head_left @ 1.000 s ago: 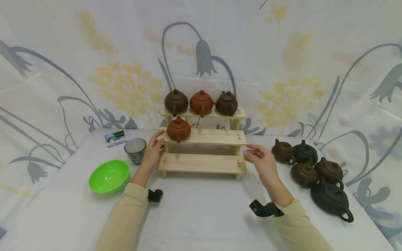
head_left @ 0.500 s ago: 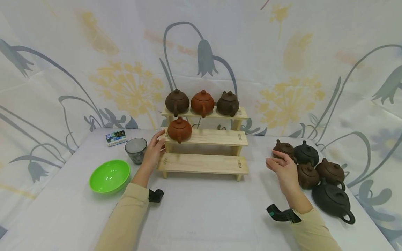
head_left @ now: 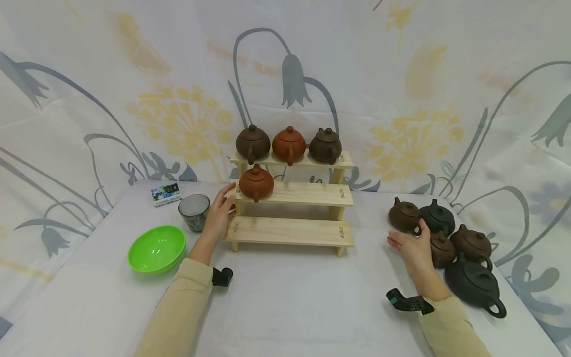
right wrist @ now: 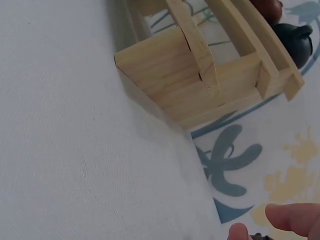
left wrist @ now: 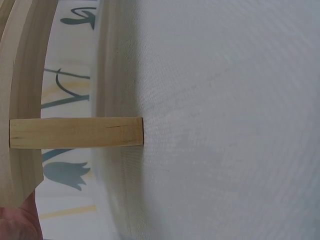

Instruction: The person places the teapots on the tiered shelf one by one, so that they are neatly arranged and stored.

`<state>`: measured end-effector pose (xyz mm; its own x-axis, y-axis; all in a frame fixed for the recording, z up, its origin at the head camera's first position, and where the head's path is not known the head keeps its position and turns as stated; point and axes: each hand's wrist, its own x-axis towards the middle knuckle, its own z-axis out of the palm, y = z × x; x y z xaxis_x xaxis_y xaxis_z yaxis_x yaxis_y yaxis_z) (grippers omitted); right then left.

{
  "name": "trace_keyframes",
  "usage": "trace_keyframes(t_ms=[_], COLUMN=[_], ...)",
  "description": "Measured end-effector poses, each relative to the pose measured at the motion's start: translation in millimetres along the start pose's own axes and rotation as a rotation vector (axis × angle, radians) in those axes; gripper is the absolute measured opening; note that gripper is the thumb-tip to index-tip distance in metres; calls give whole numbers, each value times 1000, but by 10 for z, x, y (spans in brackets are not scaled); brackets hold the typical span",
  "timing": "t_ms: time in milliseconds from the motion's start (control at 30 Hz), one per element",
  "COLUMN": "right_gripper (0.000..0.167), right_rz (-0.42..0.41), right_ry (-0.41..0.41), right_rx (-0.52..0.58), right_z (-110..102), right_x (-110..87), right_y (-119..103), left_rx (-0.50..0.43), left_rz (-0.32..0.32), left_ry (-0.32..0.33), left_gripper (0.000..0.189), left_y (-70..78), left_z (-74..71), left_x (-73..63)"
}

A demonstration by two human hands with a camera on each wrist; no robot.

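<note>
A three-tier wooden stand (head_left: 290, 230) occupies the middle of the table. My left hand (head_left: 217, 213) touches the left end of its middle shelf; in the left wrist view the stand's leg (left wrist: 75, 133) hides part of the work, and the hand (left wrist: 20, 220) shows low at the edge. My right hand (head_left: 415, 250) hovers beside a brown teapot (head_left: 442, 250) on the right, fingers extended, thumb raised, holding nothing. Close by are another brown teapot (head_left: 403, 214) and a black teapot (head_left: 437, 218). A reddish teapot (head_left: 256, 183) sits on the middle shelf's left end.
Along the top shelf stand a dark teapot (head_left: 253, 144), a reddish teapot (head_left: 289, 145) and another dark teapot (head_left: 325, 146). On the left are a green bowl (head_left: 157, 249), a grey glass cup (head_left: 194, 212) and a small printed box (head_left: 165, 194). A large black teapot (head_left: 474, 285) lies right.
My right hand has moved away from the stand's right end, rightward to the teapot cluster, and its thumb has lifted. The left hand stays at the stand.
</note>
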<state>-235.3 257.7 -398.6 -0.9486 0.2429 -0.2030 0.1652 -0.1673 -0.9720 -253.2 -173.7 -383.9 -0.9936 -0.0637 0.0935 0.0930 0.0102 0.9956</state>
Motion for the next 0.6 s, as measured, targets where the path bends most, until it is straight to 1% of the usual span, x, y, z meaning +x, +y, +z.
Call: trace_keyframes(t_ms=[100,167,267,333,433,500,600], right_gripper=[104,104,95,84,72,72,73], right_rz=[50,75,100,105,112,114,123], right_ry=[-5,1,13,-11,-78,-113,-113], right_rx=[35,51,92,79,19,-26,-18], right_z=[1,0,3,15,62,100,156], right_x=[-13,-8,-13,-28,-61,-72,-58], right_y=[-48,-68,-72,-50,5,45,92], left_rx=[-4,-1,18,29,39,39,37], left_rz=[1,1,-5,-10,-16,-16,-15], left_ry=[2,5,9,9,8,7,10], left_gripper=[45,45,44,45,45,45,44], left_y=[-6,-3,2,1,-1,0,1], left_z=[6,8,8,6,5,6,7], left_x=[8,7,0,-4,-9,-10,-12])
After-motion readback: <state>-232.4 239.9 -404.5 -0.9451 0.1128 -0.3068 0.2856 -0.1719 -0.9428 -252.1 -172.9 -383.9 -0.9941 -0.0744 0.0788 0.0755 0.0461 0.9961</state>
